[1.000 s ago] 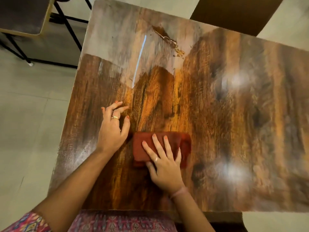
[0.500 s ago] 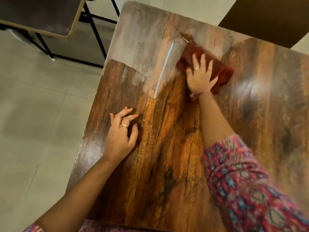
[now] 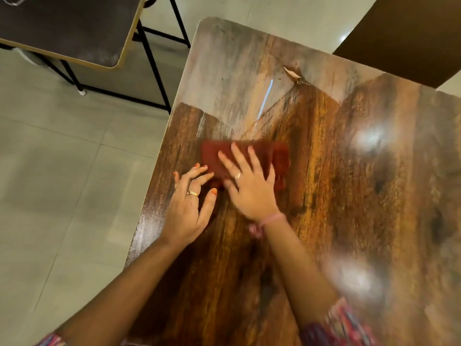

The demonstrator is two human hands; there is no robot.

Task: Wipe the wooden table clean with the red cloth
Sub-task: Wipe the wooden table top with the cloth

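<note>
- The right hand (image 3: pixel 252 189) is pressing flat on the red cloth (image 3: pixel 259 156), fingers straight and spread, palm down (released, not curled round the fabric).
- The red cloth is lying folded on the wooden table (image 3: pixel 349 196), at roughly 12 o'clock from the right hand; its right part is showing blurred.
- The left hand (image 3: pixel 187 211) is resting on the tabletop just beside the cloth, at 9 o'clock from the right hand; its fingers are lightly bent and grasping nothing, and the fingertips are sitting at the cloth's near-left corner (contact cannot be told).
- The table's left edge is running from about 7 o'clock up to 12 o'clock of the view, and the left hand is sitting close inside it.
- The far left corner of the table is rounded, and the surface there is looking pale and hazy (reflection or film cannot be told).
- A small smear with debris (image 3: pixel 295 76) is lying near the far edge, at 1 o'clock from the cloth and well apart from it.
- Bare wood is stretching toward 3 o'clock from the cloth, with bright light reflections on it.
- A second table (image 3: pixel 69 28) on black legs is standing at 10 o'clock, apart from the wooden table across tiled floor (image 3: pixel 62 183).
- A dark panel (image 3: pixel 404 33) is standing beyond the far edge at 1 o'clock.
</note>
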